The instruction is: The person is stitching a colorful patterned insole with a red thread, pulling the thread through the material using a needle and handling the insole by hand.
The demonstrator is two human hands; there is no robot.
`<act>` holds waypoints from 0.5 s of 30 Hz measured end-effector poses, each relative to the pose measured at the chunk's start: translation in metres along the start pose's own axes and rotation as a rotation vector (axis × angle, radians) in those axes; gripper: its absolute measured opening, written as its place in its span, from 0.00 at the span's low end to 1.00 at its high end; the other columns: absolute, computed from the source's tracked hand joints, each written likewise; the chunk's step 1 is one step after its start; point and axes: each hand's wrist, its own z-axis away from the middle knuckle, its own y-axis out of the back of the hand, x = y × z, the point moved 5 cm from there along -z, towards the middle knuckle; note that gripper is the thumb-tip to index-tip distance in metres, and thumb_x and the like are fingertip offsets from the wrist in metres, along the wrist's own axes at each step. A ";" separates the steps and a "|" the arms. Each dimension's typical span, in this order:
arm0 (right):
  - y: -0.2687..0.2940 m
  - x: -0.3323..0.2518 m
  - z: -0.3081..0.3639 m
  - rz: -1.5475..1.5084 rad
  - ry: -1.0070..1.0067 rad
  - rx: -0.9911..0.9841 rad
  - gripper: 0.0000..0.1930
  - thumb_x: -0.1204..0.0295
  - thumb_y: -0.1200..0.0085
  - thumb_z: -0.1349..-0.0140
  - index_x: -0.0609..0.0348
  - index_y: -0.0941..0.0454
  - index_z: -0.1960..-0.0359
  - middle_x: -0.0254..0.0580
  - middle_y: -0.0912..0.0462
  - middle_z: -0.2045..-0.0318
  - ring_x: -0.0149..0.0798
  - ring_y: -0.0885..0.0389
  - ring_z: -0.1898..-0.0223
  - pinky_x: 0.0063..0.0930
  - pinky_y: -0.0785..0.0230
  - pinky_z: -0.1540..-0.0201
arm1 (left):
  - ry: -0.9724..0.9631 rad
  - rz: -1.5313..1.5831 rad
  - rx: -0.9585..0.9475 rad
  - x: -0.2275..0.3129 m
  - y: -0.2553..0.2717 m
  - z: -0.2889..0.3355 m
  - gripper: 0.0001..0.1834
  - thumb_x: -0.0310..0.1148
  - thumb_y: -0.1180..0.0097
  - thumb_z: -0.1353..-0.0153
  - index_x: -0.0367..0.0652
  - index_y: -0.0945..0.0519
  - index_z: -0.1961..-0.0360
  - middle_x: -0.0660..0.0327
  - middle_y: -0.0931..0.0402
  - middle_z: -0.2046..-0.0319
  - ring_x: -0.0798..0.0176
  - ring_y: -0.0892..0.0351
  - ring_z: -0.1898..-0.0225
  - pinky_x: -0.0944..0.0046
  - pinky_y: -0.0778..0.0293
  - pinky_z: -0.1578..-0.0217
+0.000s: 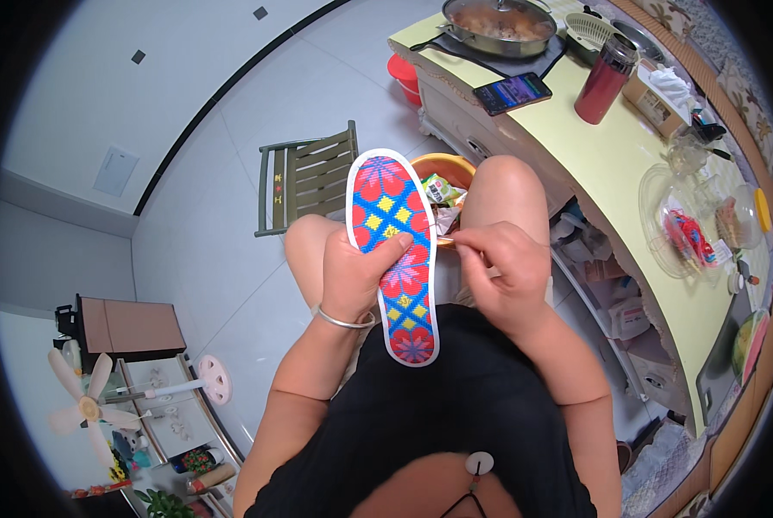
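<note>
An embroidered insole (406,274) with a white edge stands upright before my lap, patterned in red, pink, blue and yellow. My left hand (350,274) is closed round its left side, the thumb laid flat across the stitched face and the fingers out of sight behind it. Just off the insole's right edge, my right hand (509,269) is in a pinch, thumb against forefinger. A thin, light sliver shows at its fingertips, too small to name. Beyond the insole, between my knees, is a yellow-orange bin (449,164) with crumpled wrappers (443,192) in it.
A folding stool (313,177) stands ahead to the left. The yellow-topped table (615,160) on the right bears a lidded pan (500,30), a phone (513,92), a red flask (607,79) and a clear tray of bright threads (687,237). A fan (90,406) is at lower left.
</note>
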 end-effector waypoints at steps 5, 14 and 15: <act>-0.011 -0.008 -0.005 0.097 0.103 -0.055 0.10 0.85 0.40 0.56 0.61 0.21 0.70 0.41 0.21 0.78 0.41 0.24 0.79 0.30 0.33 0.76 | -0.011 0.027 -0.006 0.000 -0.004 0.003 0.10 0.21 0.41 0.45 0.32 0.21 0.61 0.57 0.18 0.66 0.68 0.18 0.69 0.70 0.21 0.66; -0.015 -0.005 -0.001 0.094 0.120 -0.032 0.10 0.84 0.40 0.56 0.61 0.22 0.70 0.41 0.24 0.80 0.41 0.26 0.80 0.30 0.34 0.77 | 0.006 -0.024 0.001 -0.001 -0.002 0.006 0.14 0.21 0.38 0.47 0.33 0.24 0.58 0.57 0.19 0.64 0.67 0.19 0.65 0.67 0.22 0.61; -0.015 -0.006 -0.002 0.105 0.117 -0.041 0.10 0.84 0.40 0.56 0.61 0.22 0.70 0.41 0.24 0.80 0.42 0.26 0.80 0.31 0.34 0.77 | -0.013 -0.028 0.006 -0.001 -0.002 0.006 0.13 0.22 0.39 0.46 0.33 0.23 0.59 0.57 0.19 0.65 0.67 0.19 0.66 0.68 0.22 0.63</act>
